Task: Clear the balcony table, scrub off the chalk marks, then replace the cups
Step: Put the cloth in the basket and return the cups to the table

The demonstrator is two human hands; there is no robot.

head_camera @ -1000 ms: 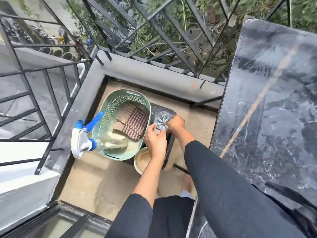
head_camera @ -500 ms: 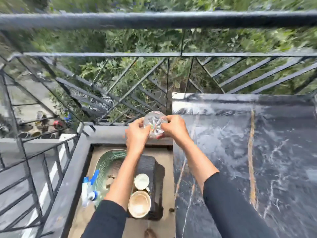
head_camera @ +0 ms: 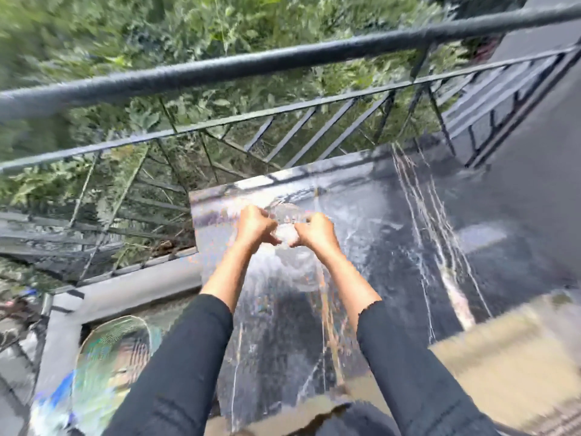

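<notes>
Both hands are out in front, over the far left part of the table point(head_camera: 393, 247), a dark slab with a polished, marble-like face, pale veins streaking across it and one tan line running down its right side. Between the hands sits the glass cup point(head_camera: 287, 220), clear and rounded, so smeared by motion that only its glinting rim and a whitish patch at its base come through. The left hand point(head_camera: 254, 226) has it from the left, fingers point(head_camera: 262, 215) curled in round the side and thumb tucked under towards the middle. The right hand point(head_camera: 317, 229) mirrors it from the right, knuckles up, fingers bent close and thumb pointing inward. It's a narrow two-handed hold, with the cup pinched between them. Whether the base touches the table or hangs just above it, I cannot tell through the blur. Black sleeves point(head_camera: 195, 357) with a soft knit look are pushed up to mid-forearm on both arms. Beyond the table's far edge runs the railing point(head_camera: 283, 58), a thick round dark metal top bar with thin slanted bars beneath and green foliage point(head_camera: 141, 33) behind. Low on the left, on the balcony floor, there's a pale green basket point(head_camera: 94, 338) with perforated plastic walls, and beside it the blue-and-white blur of a spray bottle point(head_camera: 53, 401).
</notes>
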